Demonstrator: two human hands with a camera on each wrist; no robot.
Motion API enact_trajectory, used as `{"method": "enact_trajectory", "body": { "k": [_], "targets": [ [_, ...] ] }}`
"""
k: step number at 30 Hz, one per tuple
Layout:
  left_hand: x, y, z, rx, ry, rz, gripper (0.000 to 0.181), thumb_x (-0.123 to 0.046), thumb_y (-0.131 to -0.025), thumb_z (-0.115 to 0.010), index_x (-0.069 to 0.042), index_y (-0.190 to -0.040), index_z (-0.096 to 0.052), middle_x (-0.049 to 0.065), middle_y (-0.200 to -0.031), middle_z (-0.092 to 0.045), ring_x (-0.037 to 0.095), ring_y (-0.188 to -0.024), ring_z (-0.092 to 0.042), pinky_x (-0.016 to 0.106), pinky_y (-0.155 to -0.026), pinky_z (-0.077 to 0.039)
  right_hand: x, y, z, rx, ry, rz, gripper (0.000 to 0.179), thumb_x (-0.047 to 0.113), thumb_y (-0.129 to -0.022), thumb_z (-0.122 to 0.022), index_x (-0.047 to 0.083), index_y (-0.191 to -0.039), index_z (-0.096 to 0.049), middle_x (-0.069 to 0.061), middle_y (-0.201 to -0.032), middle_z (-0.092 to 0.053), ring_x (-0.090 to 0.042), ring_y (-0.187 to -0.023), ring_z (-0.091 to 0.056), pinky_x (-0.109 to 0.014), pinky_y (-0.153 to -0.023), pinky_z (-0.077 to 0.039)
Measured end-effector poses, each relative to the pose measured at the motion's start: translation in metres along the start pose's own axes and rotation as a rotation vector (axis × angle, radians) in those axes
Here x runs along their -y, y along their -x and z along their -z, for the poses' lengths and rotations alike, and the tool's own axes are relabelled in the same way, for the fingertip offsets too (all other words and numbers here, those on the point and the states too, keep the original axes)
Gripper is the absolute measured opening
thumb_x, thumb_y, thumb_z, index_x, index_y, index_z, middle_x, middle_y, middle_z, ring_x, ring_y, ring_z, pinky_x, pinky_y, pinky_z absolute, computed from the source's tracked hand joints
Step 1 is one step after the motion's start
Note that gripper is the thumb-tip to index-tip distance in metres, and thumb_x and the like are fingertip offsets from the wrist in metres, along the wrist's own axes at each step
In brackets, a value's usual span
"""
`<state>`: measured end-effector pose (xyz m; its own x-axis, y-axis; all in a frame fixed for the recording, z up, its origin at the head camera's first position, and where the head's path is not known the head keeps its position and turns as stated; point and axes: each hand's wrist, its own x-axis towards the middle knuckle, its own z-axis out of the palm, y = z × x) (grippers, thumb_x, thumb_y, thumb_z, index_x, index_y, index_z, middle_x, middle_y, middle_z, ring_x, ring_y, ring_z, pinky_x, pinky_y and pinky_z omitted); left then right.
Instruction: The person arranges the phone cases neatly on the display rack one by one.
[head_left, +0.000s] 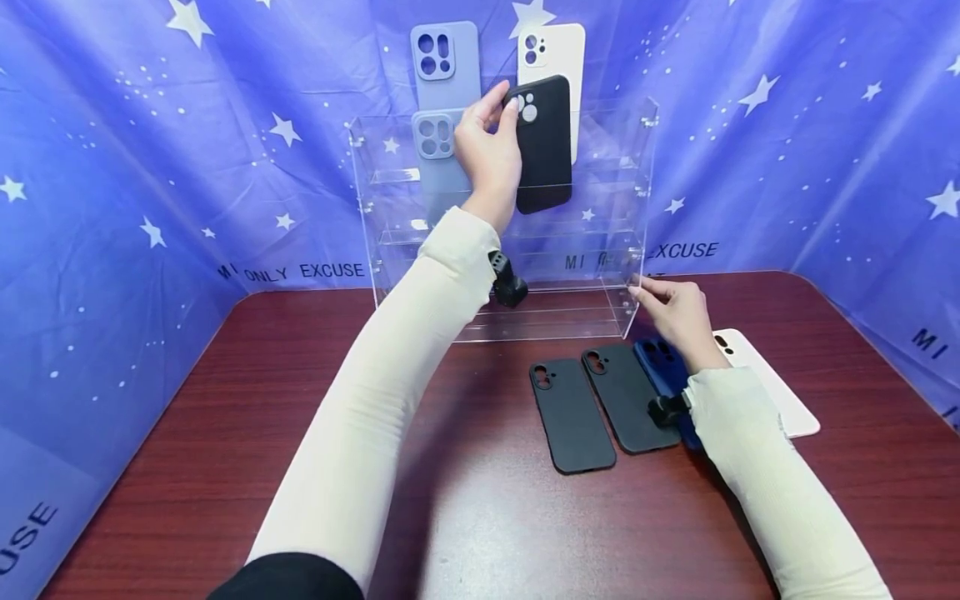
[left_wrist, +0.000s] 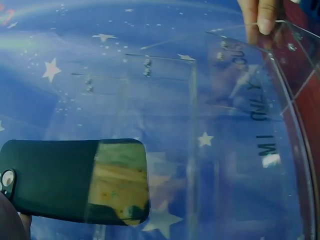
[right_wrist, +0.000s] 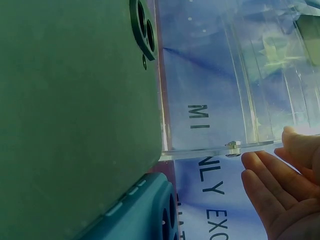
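Note:
My left hand (head_left: 491, 150) pinches a black phone case (head_left: 546, 154) by its upper left edge, thumb in front. The case stands upright before the upper part of a clear acrylic display rack (head_left: 525, 323), its camera cutouts at the top, overlapping a white phone case (head_left: 573, 62) on the rack. Two light blue cases stand at the rack's left, an upper case (head_left: 467, 67) and a lower case (head_left: 438, 179), partly behind my hand. Down at the right, my right hand (head_left: 678, 312) grips the rack's side panel (right_wrist: 200, 153) between thumb and fingers.
On the reddish wooden table (head_left: 315, 467) lie a dark grey case (head_left: 573, 421), a second dark case (head_left: 630, 400), a blue case (head_left: 660, 362) and a white case (head_left: 776, 392), the last two partly under my right arm. A blue star-printed curtain (head_left: 285, 192) hangs behind.

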<state>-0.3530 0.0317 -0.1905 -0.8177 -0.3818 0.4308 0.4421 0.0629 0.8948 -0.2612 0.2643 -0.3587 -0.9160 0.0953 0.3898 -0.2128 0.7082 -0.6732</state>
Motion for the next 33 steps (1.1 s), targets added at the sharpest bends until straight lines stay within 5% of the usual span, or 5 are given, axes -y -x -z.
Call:
{"method": "enact_trajectory", "body": {
  "k": [7, 17, 22, 33],
  "targets": [
    [0.014, 0.006, -0.005, 0.025, 0.02, -0.007, 0.023, -0.011, -0.088, -0.066, -0.009, -0.111, -0.068, -0.002, -0.105, -0.07, -0.001, -0.087, -0.063, 0.005, -0.078, -0.044, 0.0, 0.0, 0.0, -0.005, 0.013, 0.008, 0.032, 0.025, -0.091, -0.063, 0.004, -0.115, -0.067, -0.018, -0.111, -0.065, -0.005, -0.076, -0.049, -0.015, -0.055, -0.033],
    [0.024, 0.008, -0.007, 0.017, -0.077, -0.058, 0.019, -0.014, -0.089, -0.067, -0.009, -0.106, -0.071, -0.001, -0.101, -0.07, 0.0, -0.086, -0.064, 0.005, -0.082, -0.039, 0.003, 0.0, -0.001, 0.006, -0.004, -0.008, 0.032, 0.023, -0.092, -0.063, 0.003, -0.116, -0.066, -0.02, -0.112, -0.064, -0.01, -0.066, -0.047, -0.021, -0.045, -0.028],
    [0.026, 0.008, -0.008, 0.001, -0.144, -0.103, 0.021, -0.015, -0.09, -0.065, -0.011, -0.109, -0.072, -0.001, -0.104, -0.067, 0.001, -0.089, -0.064, 0.006, -0.083, -0.037, 0.004, -0.001, 0.0, 0.007, -0.006, -0.015, 0.032, 0.024, -0.092, -0.063, 0.004, -0.116, -0.066, -0.019, -0.112, -0.064, -0.004, -0.073, -0.048, -0.016, -0.051, -0.032],
    [0.021, 0.013, -0.011, -0.036, -0.184, -0.032, 0.022, -0.018, -0.086, -0.071, -0.012, -0.107, -0.072, -0.003, -0.101, -0.068, 0.002, -0.083, -0.063, 0.007, -0.077, -0.04, 0.001, 0.0, -0.001, 0.011, -0.002, -0.022, 0.033, 0.025, -0.092, -0.063, 0.004, -0.117, -0.066, -0.021, -0.113, -0.063, -0.005, -0.054, -0.037, -0.023, -0.043, -0.026]
  ]
}}
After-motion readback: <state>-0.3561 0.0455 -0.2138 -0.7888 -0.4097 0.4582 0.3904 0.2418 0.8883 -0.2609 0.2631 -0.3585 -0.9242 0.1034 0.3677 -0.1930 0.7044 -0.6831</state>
